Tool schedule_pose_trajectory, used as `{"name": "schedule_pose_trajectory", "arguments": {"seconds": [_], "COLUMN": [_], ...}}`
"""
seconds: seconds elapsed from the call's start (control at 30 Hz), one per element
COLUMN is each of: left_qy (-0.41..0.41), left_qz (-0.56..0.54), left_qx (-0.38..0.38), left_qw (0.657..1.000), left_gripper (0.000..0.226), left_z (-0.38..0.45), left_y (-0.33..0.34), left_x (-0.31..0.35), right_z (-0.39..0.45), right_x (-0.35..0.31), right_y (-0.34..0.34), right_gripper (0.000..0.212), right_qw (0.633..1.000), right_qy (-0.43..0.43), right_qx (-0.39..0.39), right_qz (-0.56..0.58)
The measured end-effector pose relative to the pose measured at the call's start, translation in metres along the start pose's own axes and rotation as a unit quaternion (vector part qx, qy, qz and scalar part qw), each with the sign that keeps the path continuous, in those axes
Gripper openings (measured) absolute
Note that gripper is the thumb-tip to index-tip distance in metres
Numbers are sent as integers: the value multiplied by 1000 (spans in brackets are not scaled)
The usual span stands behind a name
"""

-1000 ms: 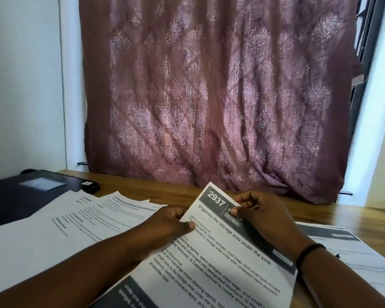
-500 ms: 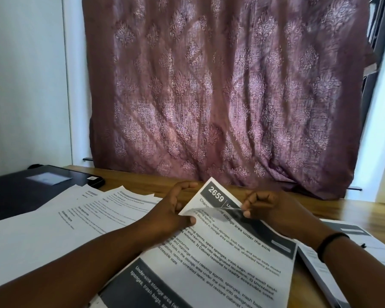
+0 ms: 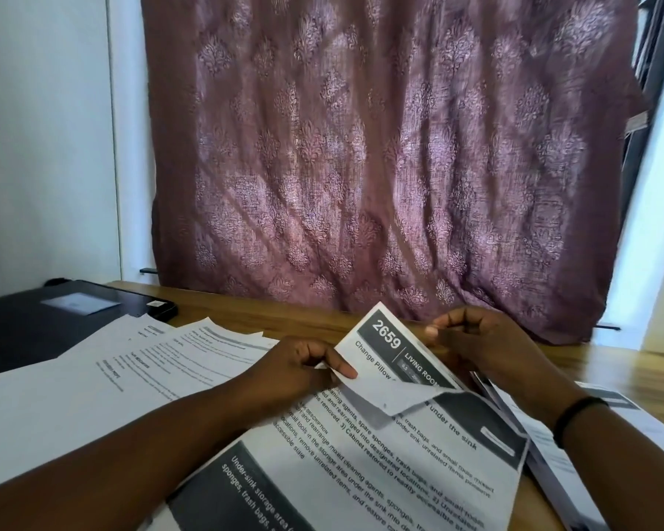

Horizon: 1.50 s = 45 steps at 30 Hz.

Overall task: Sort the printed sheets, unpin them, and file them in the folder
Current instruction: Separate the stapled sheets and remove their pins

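Note:
A bundle of printed sheets (image 3: 361, 461) lies tilted in front of me on the wooden table (image 3: 246, 312). Its top sheet's upper corner (image 3: 391, 392) is folded down, baring a second sheet numbered 2659 (image 3: 388, 339). My left hand (image 3: 303, 362) pinches the folded corner at the bundle's left edge. My right hand (image 3: 476, 339) has its fingers curled at the upper right edge of sheet 2659, thumb and fingertips close together. Whether a pin sits between them I cannot see. A dark folder (image 3: 54, 320) lies at the far left.
Loose printed sheets (image 3: 112, 377) fan out to the left under my left forearm. Another stack of sheets (image 3: 575, 454) lies at the right under my right wrist. A small black object (image 3: 162, 310) sits by the folder. A purple curtain (image 3: 380, 166) hangs behind the table.
The top sheet, numbered 2937, had its upper corner peeled and folded down, exposing sheet 2659 beneath. My left hand moved to pinch that fold; my right hand stayed at the upper edge.

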<state>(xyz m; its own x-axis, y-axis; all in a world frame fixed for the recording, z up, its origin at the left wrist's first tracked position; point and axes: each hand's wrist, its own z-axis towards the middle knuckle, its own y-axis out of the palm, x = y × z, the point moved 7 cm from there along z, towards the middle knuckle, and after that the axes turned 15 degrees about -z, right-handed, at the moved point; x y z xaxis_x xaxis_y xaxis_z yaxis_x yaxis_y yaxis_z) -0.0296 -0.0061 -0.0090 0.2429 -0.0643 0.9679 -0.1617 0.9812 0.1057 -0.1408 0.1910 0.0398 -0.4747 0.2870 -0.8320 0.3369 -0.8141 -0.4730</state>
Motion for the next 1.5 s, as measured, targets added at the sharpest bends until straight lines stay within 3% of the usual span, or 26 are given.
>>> {"name": "schedule_pose_trajectory", "arguments": {"seconds": [0.2, 0.4, 0.67, 0.8, 0.87, 0.93, 1.1, 1.2, 1.37, 1.5], "left_qy": [-24, -27, -46, -59, -60, -53, -38, -22, 21, 39], "left_qz": [-52, -38, -42, -44, -49, -39, 0, 14, 54, 70], "left_qx": [-35, -49, -64, -72, -51, -25, -32, -22, -15, -25], "left_qw": [998, 998, 996, 995, 996, 998, 999, 999, 998, 996], "left_gripper": [32, 45, 54, 43, 44, 31, 39, 25, 23, 19], "left_z": [-1, -2, 1, 3, 5, 8, 7, 5, 3, 1], "left_y": [6, 6, 6, 4, 0, -5, -7, -6, -7, -1], "left_x": [-3, -2, -11, -15, -18, -20, -15, -10, -3, 0], "right_z": [-4, -1, -7, -9, -8, -7, -7, -11, -26, -25], "right_x": [-3, 2, -7, -10, -10, -11, -17, -24, -22, -17], "right_y": [10, 12, 12, 10, 8, 6, 3, 5, 22, 25], "right_gripper": [20, 30, 19, 10, 6, 3, 9, 6, 6, 12], "right_qw": [996, 993, 992, 988, 986, 983, 964, 964, 970, 965], "right_qy": [-40, -6, -17, -33, -47, -66, -123, -131, -43, -22], "right_qx": [-7, -28, -24, -20, -16, -7, 8, -35, -236, -263], "right_qz": [-82, -111, -119, -147, -160, -172, -237, -229, -44, -2]}}
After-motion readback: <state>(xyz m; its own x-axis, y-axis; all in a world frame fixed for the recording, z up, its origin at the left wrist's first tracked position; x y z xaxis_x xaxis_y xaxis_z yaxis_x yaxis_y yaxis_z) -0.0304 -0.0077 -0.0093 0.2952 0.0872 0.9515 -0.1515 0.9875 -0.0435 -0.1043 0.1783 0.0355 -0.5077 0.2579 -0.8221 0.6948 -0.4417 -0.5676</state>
